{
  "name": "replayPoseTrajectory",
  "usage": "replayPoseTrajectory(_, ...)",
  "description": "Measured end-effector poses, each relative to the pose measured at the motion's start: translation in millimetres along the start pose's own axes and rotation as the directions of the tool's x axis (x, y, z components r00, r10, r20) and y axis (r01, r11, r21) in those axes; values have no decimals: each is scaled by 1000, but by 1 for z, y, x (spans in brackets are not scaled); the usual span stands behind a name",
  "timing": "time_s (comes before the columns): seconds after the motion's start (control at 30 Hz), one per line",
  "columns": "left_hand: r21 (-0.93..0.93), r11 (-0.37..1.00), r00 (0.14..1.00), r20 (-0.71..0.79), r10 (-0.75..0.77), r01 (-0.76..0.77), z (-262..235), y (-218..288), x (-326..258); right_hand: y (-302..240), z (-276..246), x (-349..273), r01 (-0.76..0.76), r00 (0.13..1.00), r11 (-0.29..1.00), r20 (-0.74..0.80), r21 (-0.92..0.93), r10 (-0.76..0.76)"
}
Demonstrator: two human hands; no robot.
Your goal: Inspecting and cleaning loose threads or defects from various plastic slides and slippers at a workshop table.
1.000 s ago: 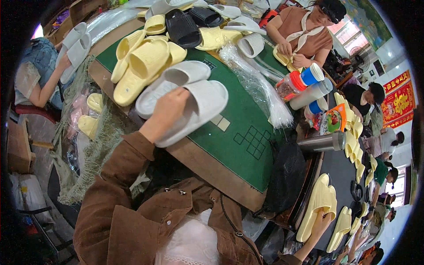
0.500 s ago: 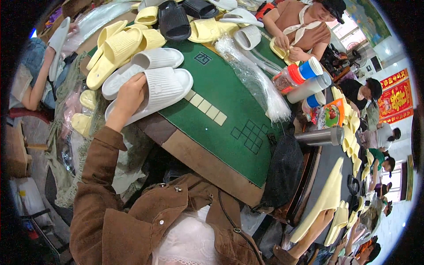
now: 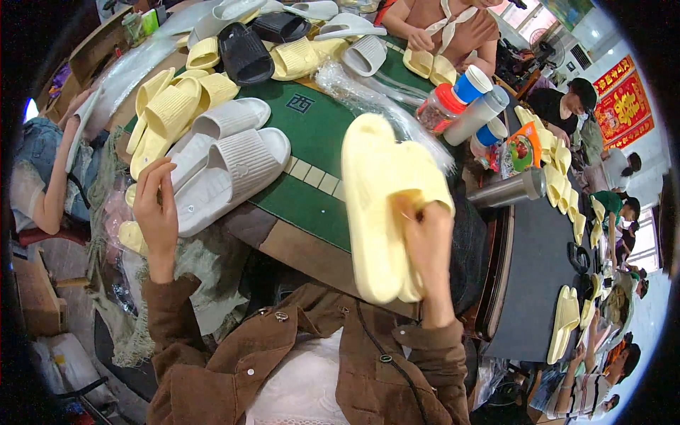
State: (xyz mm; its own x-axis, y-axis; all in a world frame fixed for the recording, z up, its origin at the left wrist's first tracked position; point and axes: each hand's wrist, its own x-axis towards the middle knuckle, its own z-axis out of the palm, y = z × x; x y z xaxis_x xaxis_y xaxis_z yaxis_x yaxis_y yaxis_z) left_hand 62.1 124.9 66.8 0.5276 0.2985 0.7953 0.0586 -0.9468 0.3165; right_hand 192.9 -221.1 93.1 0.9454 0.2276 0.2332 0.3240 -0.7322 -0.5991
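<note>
My right hand (image 3: pixel 433 244) grips a pair of pale yellow slides (image 3: pixel 368 205), held up tilted above the front of the green table mat; the thumb goes into the strap opening. My left hand (image 3: pixel 157 209) is raised by the heels of two light grey slides, its fingers stretched out with nothing in them. Whether its fingertips touch a heel I cannot tell. The nearer grey slide (image 3: pixel 244 170) and the farther grey slide (image 3: pixel 234 117) lie side by side on the mat's left part, toes pointing right.
Yellow slides (image 3: pixel 166 113) are heaped behind the grey pair, with a black slide (image 3: pixel 244 53) beyond. Clear plastic bags (image 3: pixel 347 81) spread across the mat's far side. A red-lidded jar (image 3: pixel 439 110) and a metal flask (image 3: pixel 506 188) stand at the right. A conveyor belt (image 3: pixel 528 276) carries slides; a co-worker (image 3: pixel 453 28) sits opposite.
The yellow slides came from the conveyor at the right to above the mat in my right hand. My left hand let go of the nearer grey slide and drew back left.
</note>
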Motion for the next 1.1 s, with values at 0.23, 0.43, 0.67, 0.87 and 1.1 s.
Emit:
replayPoseTrajectory(0.23, -289, 951, 988, 138, -69, 107, 4, 56, 3, 45, 72, -6, 44, 988, 995, 145, 94, -57)
replayPoseTrajectory(0.43, -216, 975, 994, -109, 21, -44, 15, 45, 29, 45, 49, -31, 96, 978, 953, 149, 287, -144)
replayPoseTrajectory(0.67, -331, 876, 906, -356, 229, -352, -9, 95, 38, 44, 48, -45, 146, 985, 918, 27, 368, -167)
replayPoseTrajectory(0.87, -779, 572, 856, 90, 509, -259, 39, 159, -20, 12, 31, -65, 464, 884, 803, -260, 375, -389)
replayPoseTrajectory(1.1, -895, 443, 878, 175, 446, -46, 42, 177, -28, 17, 32, -76, 386, 923, 827, -176, 410, -343)
